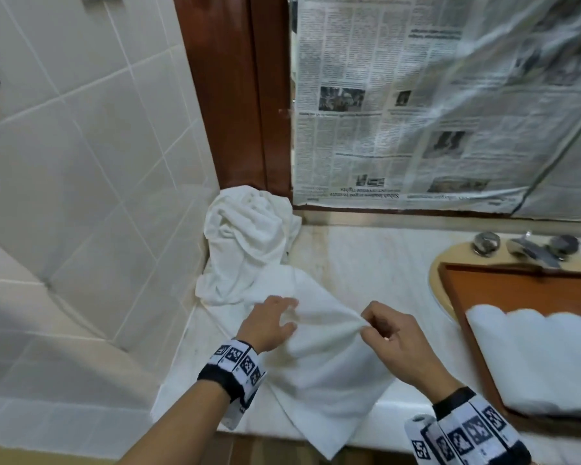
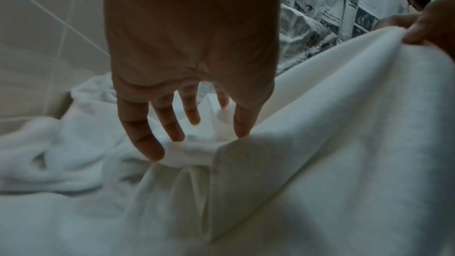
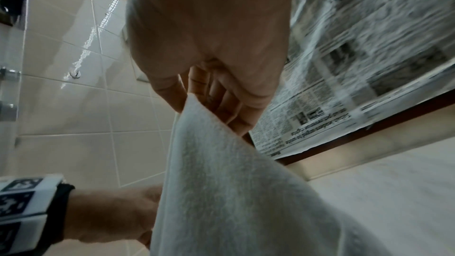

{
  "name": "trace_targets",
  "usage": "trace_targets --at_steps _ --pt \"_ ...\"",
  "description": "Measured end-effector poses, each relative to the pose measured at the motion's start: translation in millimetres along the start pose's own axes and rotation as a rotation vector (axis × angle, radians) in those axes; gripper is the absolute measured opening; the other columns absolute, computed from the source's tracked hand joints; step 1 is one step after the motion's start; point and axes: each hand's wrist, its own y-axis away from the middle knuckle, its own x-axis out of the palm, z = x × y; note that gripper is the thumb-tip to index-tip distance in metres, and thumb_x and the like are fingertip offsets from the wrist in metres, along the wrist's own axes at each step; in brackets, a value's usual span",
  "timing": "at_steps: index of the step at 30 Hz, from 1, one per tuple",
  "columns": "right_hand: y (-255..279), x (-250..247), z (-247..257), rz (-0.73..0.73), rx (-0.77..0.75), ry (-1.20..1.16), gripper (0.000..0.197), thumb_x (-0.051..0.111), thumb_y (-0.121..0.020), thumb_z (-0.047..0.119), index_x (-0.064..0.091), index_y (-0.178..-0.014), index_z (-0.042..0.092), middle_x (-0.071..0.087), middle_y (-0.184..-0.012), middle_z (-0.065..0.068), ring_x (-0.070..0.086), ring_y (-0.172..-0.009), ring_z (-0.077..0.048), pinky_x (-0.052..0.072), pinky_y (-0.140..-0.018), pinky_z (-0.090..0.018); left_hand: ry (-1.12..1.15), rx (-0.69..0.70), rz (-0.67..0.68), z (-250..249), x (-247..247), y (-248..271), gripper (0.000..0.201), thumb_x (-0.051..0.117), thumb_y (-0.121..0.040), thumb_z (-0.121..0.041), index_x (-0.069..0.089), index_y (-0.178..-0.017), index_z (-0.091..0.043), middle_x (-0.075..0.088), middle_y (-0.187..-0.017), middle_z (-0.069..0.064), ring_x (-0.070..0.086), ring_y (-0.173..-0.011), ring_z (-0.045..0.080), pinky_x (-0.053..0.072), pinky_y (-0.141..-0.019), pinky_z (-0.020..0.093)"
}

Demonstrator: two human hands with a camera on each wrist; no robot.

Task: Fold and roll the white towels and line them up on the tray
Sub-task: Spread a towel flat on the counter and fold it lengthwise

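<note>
A white towel [image 1: 322,360] lies half raised on the marble counter [image 1: 366,263], and its lower part hangs over the front edge. My right hand [image 1: 364,325] pinches a raised edge of it between thumb and fingers; the right wrist view shows the right hand [image 3: 197,92] holding the towel [image 3: 221,192] at its top. My left hand [image 1: 291,313] reaches into the cloth with spread fingers. In the left wrist view the left hand [image 2: 197,139] touches a fold of the towel [image 2: 320,143] with straight fingertips. Rolled white towels [image 1: 534,350] lie on the orange-brown tray [image 1: 517,286] at the right.
A crumpled pile of white towels [image 1: 249,239] fills the counter's back left corner against the tiled wall [image 1: 81,162]. Behind is a newspaper-covered mirror [image 1: 416,95] in a wooden frame [image 1: 242,95]. The tray sits over the sink, below the faucet [image 1: 530,248].
</note>
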Motion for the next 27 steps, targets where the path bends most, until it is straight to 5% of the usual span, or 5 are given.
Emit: trace_targets --at_steps 9,16,19,23,27 --pt "32 -15 -73 -0.163 0.158 0.149 0.022 0.065 -0.093 0.02 0.05 -0.078 0.016 0.052 -0.064 -0.005 0.04 -0.053 -0.008 0.036 -0.054 -0.023 -0.136 0.027 0.271 -25 67 34 0.058 0.069 -0.079 -0.053 0.055 -0.134 -0.038 0.04 -0.141 -0.006 0.039 -0.131 0.021 0.04 -0.107 0.045" --pt "21 -15 -124 -0.238 0.283 0.478 0.013 0.063 -0.093 0.023 0.057 -0.103 0.017 0.056 -0.099 0.002 0.055 -0.086 -0.019 0.049 -0.073 -0.037 -0.121 0.029 0.094 -33 101 51 0.021 0.06 -0.089 -0.032 0.068 -0.105 -0.023 0.05 -0.11 -0.004 0.048 -0.108 0.022 0.045 -0.091 0.034" --pt "52 -7 -116 -0.309 0.226 0.496 0.009 0.062 -0.092 0.017 0.055 -0.097 0.017 0.052 -0.094 0.001 0.052 -0.079 -0.018 0.046 -0.068 -0.034 -0.005 0.023 0.004 -30 109 57 0.009 0.061 -0.088 -0.024 0.064 -0.093 -0.017 0.046 -0.091 -0.004 0.05 -0.088 0.02 0.037 -0.076 0.026" --pt "110 21 -116 0.06 0.158 0.389 0.019 0.061 -0.089 0.037 0.059 -0.1 0.021 0.055 -0.099 0.007 0.052 -0.089 -0.012 0.043 -0.082 -0.03 0.047 0.003 -0.043 -35 113 61 0.01 0.061 -0.09 -0.023 0.053 -0.085 -0.022 0.048 -0.083 -0.004 0.048 -0.078 0.017 0.031 -0.067 0.025" --pt "125 34 -134 0.303 0.238 0.675 0.09 0.046 -0.077 0.077 0.031 -0.148 0.025 0.033 -0.15 0.007 0.032 -0.137 -0.014 0.025 -0.116 -0.031 0.093 0.0 -0.068 -60 119 62 0.012 0.061 -0.091 -0.022 0.052 -0.083 -0.021 0.055 -0.079 -0.003 0.052 -0.075 0.017 0.036 -0.068 0.027"
